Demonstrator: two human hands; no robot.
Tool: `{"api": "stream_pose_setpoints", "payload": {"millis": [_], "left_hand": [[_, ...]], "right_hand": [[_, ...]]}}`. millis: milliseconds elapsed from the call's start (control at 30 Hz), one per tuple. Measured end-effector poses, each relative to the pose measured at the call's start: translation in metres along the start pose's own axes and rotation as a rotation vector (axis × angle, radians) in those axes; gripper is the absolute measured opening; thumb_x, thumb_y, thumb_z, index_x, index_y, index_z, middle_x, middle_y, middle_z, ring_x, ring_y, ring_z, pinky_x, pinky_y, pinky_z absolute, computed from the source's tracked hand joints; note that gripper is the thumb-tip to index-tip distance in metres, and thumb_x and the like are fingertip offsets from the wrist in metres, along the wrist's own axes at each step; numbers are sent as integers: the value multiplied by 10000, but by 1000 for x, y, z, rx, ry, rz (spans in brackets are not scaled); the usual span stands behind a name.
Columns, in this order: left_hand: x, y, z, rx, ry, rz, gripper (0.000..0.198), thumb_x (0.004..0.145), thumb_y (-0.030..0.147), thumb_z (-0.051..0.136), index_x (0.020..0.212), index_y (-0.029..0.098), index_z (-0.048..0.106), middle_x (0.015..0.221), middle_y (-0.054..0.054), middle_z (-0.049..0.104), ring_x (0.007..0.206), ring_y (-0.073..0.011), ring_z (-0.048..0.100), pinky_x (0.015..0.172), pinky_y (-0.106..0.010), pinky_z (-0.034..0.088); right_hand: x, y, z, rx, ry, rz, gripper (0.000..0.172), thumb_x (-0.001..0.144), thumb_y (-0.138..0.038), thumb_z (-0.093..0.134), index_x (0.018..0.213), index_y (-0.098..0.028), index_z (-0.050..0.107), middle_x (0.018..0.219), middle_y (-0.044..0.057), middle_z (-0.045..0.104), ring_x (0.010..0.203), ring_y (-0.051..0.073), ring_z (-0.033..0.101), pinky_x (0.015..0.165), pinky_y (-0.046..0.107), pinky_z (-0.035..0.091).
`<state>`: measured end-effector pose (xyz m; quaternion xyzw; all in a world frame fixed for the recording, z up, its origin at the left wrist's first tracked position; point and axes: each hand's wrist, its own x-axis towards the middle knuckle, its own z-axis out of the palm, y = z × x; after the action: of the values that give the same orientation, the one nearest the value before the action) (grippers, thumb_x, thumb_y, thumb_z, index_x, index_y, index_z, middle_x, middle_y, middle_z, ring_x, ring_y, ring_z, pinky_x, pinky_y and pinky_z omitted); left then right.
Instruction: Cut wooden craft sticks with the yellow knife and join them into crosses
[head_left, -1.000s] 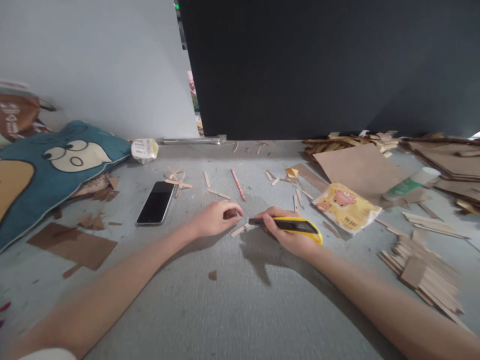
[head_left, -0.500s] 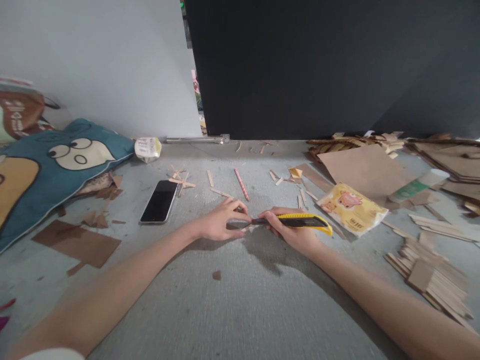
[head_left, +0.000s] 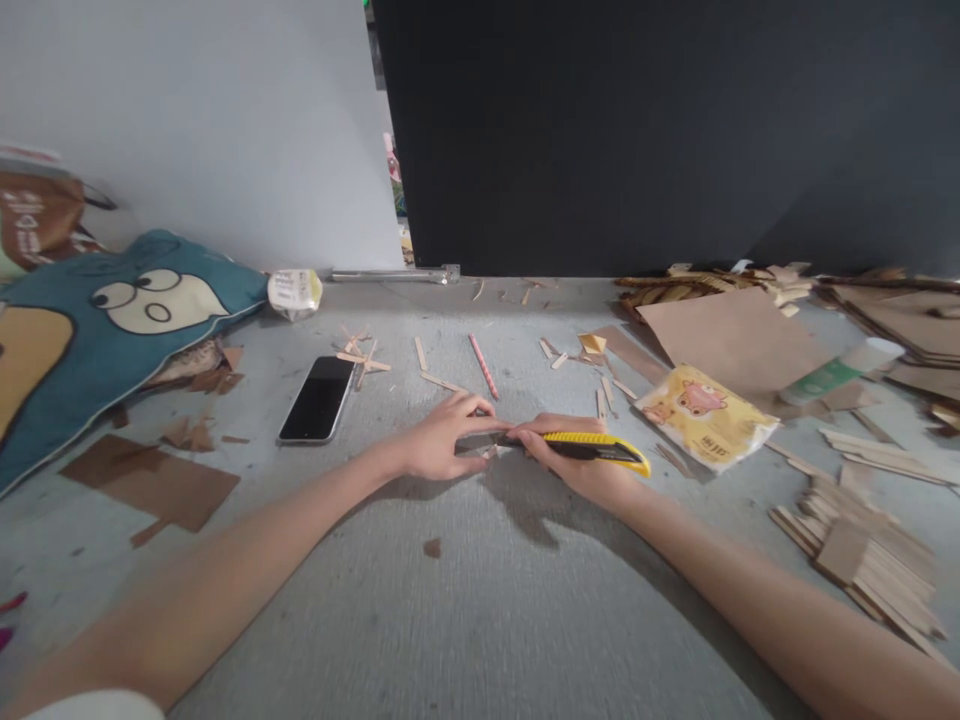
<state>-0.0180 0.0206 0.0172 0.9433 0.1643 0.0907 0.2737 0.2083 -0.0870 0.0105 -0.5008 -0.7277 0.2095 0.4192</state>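
Observation:
My right hand [head_left: 581,455] is wrapped round a yellow and black utility knife [head_left: 600,448], its handle pointing right and its blade end toward the left. My left hand [head_left: 446,438] rests on the table with thumb and index finger curled round a tiny pale piece [head_left: 491,451] too small to name. The knife's blade reaches to these fingertips, and its tip is hard to make out. Just beyond my hands lies a red-and-white striped stick [head_left: 484,367], with thin wooden strips [head_left: 442,383] to its left.
At left are a phone [head_left: 318,400], brown card [head_left: 154,482], a blue cushion [head_left: 150,300] and joined sticks [head_left: 364,361]. At right lie a yellow tissue pack [head_left: 701,412], a glue stick [head_left: 840,371], brown sheets [head_left: 731,335] and stacked wooden strips [head_left: 862,560]. A dark panel [head_left: 660,140] stands behind.
My right hand has drawn the utility knife slightly left and tilted its handle end a little lower. My left hand has stayed almost in place.

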Motion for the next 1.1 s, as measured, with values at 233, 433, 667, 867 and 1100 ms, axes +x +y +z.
{"api": "stream_pose_setpoints", "payload": {"millis": [233,433,667,867,1100], "left_hand": [[0,-2,2,19,3,9,398,909,358,669,1300,301,717,1265,-100,565,1213,-298,485,1072,-486,429],[0,-2,1,15,8,12,399,905,346,675,1300,307,719,1266,-97,566,1216,-297,486,1075,-489,427],[0,2,-1,-14,5,-12,410,899,344,674,1306,325,723,1258,-97,573,1225,-305,488,1078,-508,428],[0,4,-2,-16,4,-24,359,903,327,682,1255,271,723,1270,-107,570,1234,-302,493,1086,-497,427],[2,-2,2,-56,27,-43,479,859,372,765,1315,264,672,1288,-114,574,1254,-307,498,1100,-502,422]], "right_hand": [[1,-3,-1,3,-39,-6,425,1060,-494,502,869,-221,767,671,14,669,625,145,632,626,269,489],[1,-3,-1,19,-31,-3,429,1057,-501,505,871,-218,768,685,19,690,633,146,642,666,277,518],[-1,-3,2,46,-41,-7,366,1061,-472,504,950,-250,773,883,43,790,786,184,736,744,310,563],[4,-6,2,46,-84,-62,341,1070,-425,489,940,-252,754,908,38,789,803,176,730,738,292,550],[13,-6,2,33,-147,-8,354,1052,-438,500,871,-231,722,828,27,748,751,167,677,699,278,536]]}}
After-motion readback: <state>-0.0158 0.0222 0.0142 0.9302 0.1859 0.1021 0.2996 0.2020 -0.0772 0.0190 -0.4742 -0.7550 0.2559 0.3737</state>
